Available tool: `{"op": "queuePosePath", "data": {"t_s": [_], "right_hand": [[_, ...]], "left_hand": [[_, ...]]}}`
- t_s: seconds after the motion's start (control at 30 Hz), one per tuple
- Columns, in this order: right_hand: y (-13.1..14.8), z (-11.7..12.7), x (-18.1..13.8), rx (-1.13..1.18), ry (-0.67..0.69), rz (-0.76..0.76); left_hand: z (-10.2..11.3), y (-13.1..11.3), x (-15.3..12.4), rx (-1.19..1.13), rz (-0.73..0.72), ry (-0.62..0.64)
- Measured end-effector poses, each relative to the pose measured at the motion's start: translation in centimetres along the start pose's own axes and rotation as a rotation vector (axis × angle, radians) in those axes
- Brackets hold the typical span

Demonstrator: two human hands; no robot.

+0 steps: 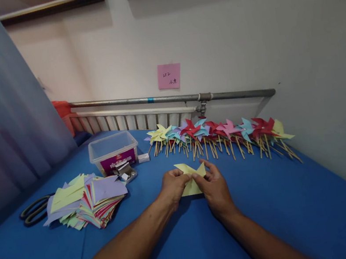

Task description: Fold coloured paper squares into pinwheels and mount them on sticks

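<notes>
Hands both closed on one piece of yellow paper (190, 188): left hand (174, 187) pinches its left side, right hand (215, 186) its right, thumbs meeting near the middle. Paper sits up front and centre, over the blue cloth (275, 214), well apart from the stack. Its upper points are bent up; hidden fingertips, so can't tell how firmly the layers are gripped.

Main risk: a thumb eases off and the bent points spring back, as nothing but the fingers appears to hold the middle. Pressing too hard could flatten the curves into creases; uneven pull between hands could tear the paper or drag the centre off.

Side risks: left forearm is near the loose paper stack (88, 202); an elbow swing could fan it out. Black-handled scissors (35, 208) lie beside that stack, only handles showing, so a blind reach there is iffy. Small open tin (126, 173) by the plastic tub (116, 161) could spill if knocked. Pinwheels (189, 130) crowd behind, sticks overlapping; a careless tug on one could shift its neighbours.
</notes>
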State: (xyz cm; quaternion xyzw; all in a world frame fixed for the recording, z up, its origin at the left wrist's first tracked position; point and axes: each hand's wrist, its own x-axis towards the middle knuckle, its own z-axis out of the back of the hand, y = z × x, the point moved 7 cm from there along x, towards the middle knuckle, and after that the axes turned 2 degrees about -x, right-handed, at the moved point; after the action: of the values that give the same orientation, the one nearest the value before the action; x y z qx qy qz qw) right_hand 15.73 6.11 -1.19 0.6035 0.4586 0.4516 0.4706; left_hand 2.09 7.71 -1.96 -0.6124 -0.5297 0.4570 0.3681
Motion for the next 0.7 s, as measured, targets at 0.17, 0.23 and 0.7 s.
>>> {"op": "queuePosePath", "data": {"t_s": [0.17, 0.23, 0.7], "right_hand": [[0.0, 0.0, 0.04, 0.017, -0.01, -0.026], [0.07, -0.03, 0.0, 0.018, -0.013, -0.035], [0.05, 0.45, 0.48, -0.027, -0.039, 0.016]], "left_hand": [[-0.09, -0.16, -0.13, -0.005, 0.006, -0.017], [-0.14, -0.26, -0.21, -0.015, 0.007, -0.021], [-0.29, -0.08, -0.39, -0.041, 0.029, 0.022]]}}
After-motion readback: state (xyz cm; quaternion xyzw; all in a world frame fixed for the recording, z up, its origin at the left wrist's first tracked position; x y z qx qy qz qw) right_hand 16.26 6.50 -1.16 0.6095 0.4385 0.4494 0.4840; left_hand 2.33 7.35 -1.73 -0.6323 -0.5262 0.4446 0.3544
